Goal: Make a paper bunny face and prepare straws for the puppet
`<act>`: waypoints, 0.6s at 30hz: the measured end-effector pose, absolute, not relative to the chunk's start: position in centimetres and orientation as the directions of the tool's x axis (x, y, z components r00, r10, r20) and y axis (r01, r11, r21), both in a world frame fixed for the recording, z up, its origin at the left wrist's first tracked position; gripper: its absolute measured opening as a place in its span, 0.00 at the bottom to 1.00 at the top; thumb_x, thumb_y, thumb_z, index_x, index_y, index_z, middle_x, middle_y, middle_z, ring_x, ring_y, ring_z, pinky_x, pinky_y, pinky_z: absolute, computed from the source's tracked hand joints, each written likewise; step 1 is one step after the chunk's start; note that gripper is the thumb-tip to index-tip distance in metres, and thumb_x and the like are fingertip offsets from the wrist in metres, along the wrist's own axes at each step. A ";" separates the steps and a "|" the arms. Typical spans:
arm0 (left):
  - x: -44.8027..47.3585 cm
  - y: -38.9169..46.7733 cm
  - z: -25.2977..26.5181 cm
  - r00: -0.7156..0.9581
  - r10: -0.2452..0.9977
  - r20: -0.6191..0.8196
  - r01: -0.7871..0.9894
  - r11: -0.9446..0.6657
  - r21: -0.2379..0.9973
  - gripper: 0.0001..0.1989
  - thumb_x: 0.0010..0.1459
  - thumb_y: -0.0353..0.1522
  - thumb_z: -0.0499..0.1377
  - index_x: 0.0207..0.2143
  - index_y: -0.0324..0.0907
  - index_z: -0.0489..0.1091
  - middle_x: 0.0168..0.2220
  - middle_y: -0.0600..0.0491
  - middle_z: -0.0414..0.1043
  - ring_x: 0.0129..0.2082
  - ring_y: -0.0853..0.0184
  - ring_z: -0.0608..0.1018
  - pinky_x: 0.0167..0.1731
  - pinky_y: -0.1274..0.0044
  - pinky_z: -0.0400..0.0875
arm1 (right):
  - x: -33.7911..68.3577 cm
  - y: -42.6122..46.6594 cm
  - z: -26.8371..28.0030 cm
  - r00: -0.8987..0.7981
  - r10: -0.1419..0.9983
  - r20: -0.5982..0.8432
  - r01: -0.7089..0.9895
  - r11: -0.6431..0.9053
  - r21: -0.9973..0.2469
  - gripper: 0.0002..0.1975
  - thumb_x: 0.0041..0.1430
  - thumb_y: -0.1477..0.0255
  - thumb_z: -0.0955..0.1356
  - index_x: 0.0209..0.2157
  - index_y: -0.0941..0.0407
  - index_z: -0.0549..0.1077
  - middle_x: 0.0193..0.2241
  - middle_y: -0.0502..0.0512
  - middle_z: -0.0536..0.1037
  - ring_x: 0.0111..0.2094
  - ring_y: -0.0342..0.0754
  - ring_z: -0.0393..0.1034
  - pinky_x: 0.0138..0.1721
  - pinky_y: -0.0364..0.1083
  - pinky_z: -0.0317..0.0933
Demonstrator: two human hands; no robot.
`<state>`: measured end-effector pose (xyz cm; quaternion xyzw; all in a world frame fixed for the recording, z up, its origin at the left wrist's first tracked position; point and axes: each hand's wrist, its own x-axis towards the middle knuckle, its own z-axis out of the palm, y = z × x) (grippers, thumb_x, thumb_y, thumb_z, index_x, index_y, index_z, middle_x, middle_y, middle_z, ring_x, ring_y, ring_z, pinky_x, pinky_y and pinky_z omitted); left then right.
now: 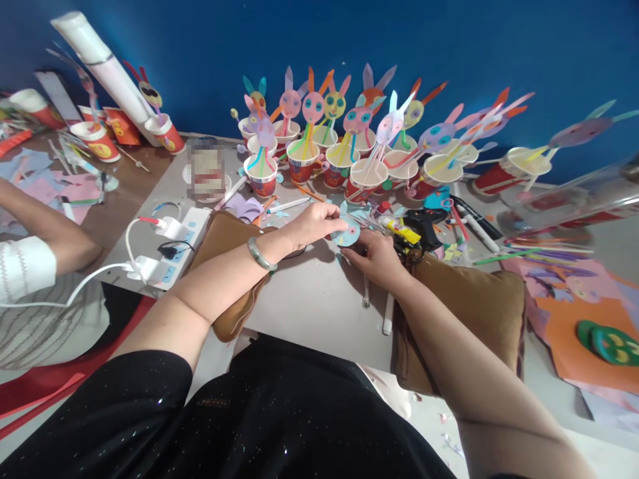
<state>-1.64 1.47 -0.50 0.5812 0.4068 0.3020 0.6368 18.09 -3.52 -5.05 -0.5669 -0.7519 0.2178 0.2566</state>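
Note:
A light blue round paper rabbit face (351, 234) with an upright ear and a small pink spot is held up over the table. My left hand (319, 223), with a bangle on its wrist, pinches it from the left by the upper edge. At the lower right edge of the disc is my right hand (377, 256), its fingers curled and its thumb stretched below; it appears to grip that edge too, with the fingertips partly hidden. Just behind the hands lie a yellow tube (403, 231), a black glue gun (424, 226) and scattered paper scraps.
Several red paper cups (303, 163) with paper rabbit faces on coloured stems line the blue wall. Brown cushions (464, 313) lie under my forearms. A power strip (180, 256) with cables is at left, near another person's arm (60, 226). Orange paper (579, 332) lies at right.

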 end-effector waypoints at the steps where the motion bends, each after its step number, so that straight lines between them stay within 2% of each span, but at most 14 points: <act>1: -1.7 1.5 -0.6 0.494 0.854 -0.164 0.091 0.137 0.986 0.13 0.53 0.31 0.67 0.22 0.41 0.66 0.21 0.60 0.64 0.24 0.76 0.67 0.27 0.79 0.61 | 17.9 -3.6 -5.3 -0.256 0.958 0.128 0.780 0.283 -0.558 0.07 0.57 0.66 0.72 0.30 0.55 0.76 0.32 0.58 0.79 0.39 0.55 0.69 0.40 0.51 0.53; 4: -1.7 1.5 -0.9 0.505 0.853 -0.133 0.080 0.107 0.991 0.14 0.53 0.32 0.67 0.22 0.41 0.65 0.21 0.61 0.63 0.24 0.75 0.67 0.27 0.79 0.61 | 17.4 -3.8 -5.7 -0.302 0.947 0.109 0.848 0.319 -0.424 0.09 0.61 0.65 0.69 0.34 0.56 0.78 0.37 0.63 0.80 0.42 0.59 0.68 0.42 0.53 0.52; 7: -1.6 1.5 -1.0 0.515 0.848 -0.124 0.074 0.100 0.992 0.14 0.53 0.32 0.68 0.22 0.41 0.64 0.21 0.61 0.63 0.24 0.75 0.67 0.27 0.78 0.62 | 17.0 -4.0 -5.8 -0.313 0.944 0.101 0.858 0.327 -0.395 0.10 0.62 0.66 0.67 0.34 0.56 0.78 0.38 0.64 0.80 0.41 0.59 0.68 0.42 0.54 0.52; 11: -1.6 1.4 -0.8 0.509 0.851 -0.131 0.077 0.106 0.991 0.15 0.52 0.31 0.68 0.21 0.41 0.64 0.21 0.60 0.63 0.25 0.75 0.67 0.27 0.79 0.61 | 16.9 -4.1 -5.4 -0.314 0.942 0.122 0.822 0.334 -0.461 0.09 0.60 0.68 0.67 0.30 0.55 0.77 0.34 0.61 0.80 0.39 0.56 0.68 0.42 0.53 0.53; 18: -1.5 1.3 -0.5 0.510 0.852 -0.119 0.059 0.104 0.993 0.15 0.52 0.28 0.67 0.21 0.41 0.63 0.20 0.61 0.61 0.24 0.76 0.65 0.27 0.79 0.60 | 17.0 -4.3 -4.8 -0.280 0.955 0.103 0.719 0.279 -0.637 0.01 0.52 0.72 0.70 0.28 0.54 0.75 0.23 0.50 0.76 0.27 0.47 0.67 0.40 0.50 0.56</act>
